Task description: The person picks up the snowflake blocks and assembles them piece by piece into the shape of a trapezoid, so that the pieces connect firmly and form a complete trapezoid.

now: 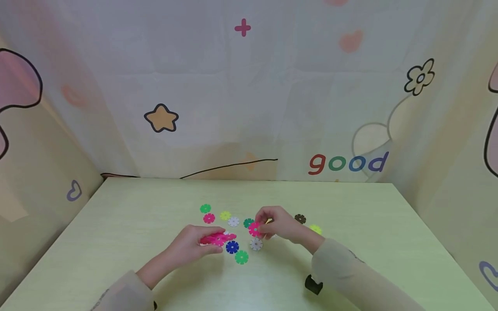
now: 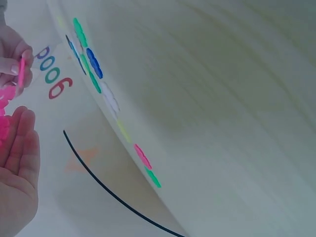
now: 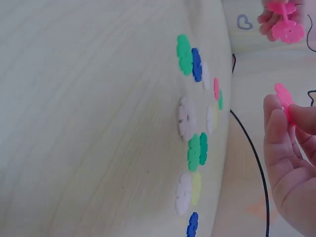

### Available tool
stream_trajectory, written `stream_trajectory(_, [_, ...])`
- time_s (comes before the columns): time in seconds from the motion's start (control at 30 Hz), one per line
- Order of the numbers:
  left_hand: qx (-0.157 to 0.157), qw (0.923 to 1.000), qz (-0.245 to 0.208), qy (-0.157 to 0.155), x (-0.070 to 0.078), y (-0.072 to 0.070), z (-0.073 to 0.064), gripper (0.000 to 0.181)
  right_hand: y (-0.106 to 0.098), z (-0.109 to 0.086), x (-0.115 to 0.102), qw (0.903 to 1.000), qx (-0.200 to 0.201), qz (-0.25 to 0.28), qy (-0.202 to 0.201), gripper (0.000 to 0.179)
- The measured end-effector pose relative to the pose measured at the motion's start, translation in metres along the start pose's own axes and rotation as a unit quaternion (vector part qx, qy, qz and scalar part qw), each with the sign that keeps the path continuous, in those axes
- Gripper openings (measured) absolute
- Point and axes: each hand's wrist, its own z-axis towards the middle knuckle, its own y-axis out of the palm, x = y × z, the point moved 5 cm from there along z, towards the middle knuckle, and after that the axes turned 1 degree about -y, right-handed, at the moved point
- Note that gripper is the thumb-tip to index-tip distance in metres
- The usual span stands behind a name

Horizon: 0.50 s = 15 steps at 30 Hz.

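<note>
My left hand [image 1: 187,245] holds a cluster of pink notched plastic discs [image 1: 218,240] between thumb and fingers. In the right wrist view, the pink discs [image 3: 288,31] are slotted together at angles; how many is unclear. Off to the right, my right hand [image 1: 283,225] pinches one pink disc [image 1: 254,229] between thumb and fingers, raised above the table and apart from the cluster. Near the hands lie a blue disc [image 1: 232,247], a light green disc [image 1: 241,257] and a white disc [image 1: 256,244].
Further back on the pale table [image 1: 136,207] lie a green disc [image 1: 205,208], a pink disc [image 1: 209,218], a yellow disc [image 1: 225,215] and a white disc [image 1: 233,221]. A dark brown disc [image 1: 300,219] and another yellow disc [image 1: 316,229] sit beyond the right forearm. Printed curtains surround the table.
</note>
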Motion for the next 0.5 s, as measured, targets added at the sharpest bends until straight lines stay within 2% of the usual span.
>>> stream_trajectory(0.23, [-0.002, 0.9998, -0.003, 0.018, 0.01, 0.006, 0.002, 0.045, 0.003, -0.012, -0.005, 0.9979, -0.003, 0.059, 0.025, 0.017])
stream_trajectory(0.5, [0.013, 0.9989, 0.004, 0.045, 0.019, 0.009, 0.003, 0.046, 0.007, -0.023, -0.011, 0.9951, 0.004, 0.094, 0.028, 0.021])
